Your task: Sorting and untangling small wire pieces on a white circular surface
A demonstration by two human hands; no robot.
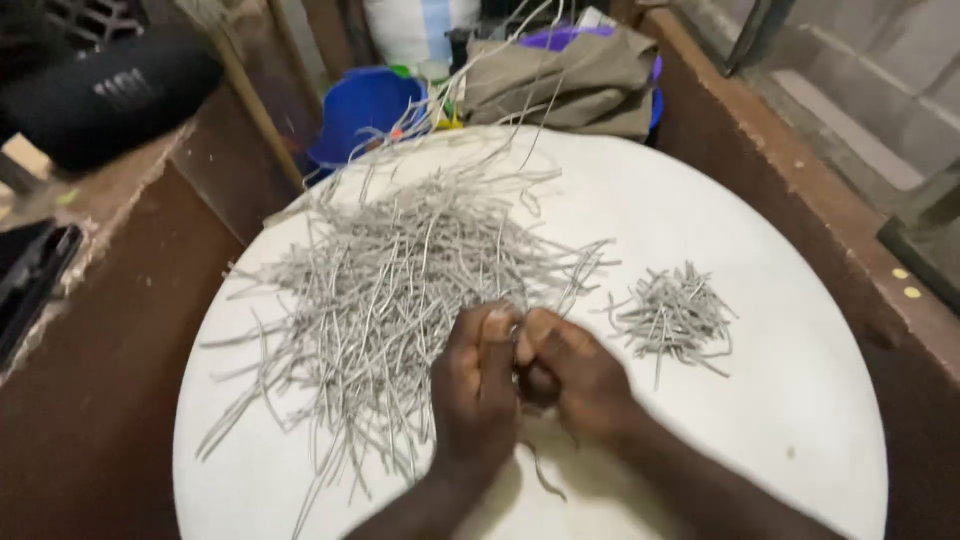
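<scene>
left hand (478, 375) and right hand (572, 372) touching, fingers pinched together on thin grey strands | big strand pile (400, 280) just beyond | small pile (675, 315) right | round white table (800, 400)

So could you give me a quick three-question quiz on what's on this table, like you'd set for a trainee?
1. True or false: the big heap of grey strands lies to the right of the small heap.
2. Multiple choice: the left hand and right hand are (a) far apart at the table's edges, (b) close together at the near edge of the big heap, (c) inside the blue tub.
3. What shape and colour is the tabletop?

Key:
1. False; the big heap is to the left of the small one.
2. b
3. Round and white.
</scene>
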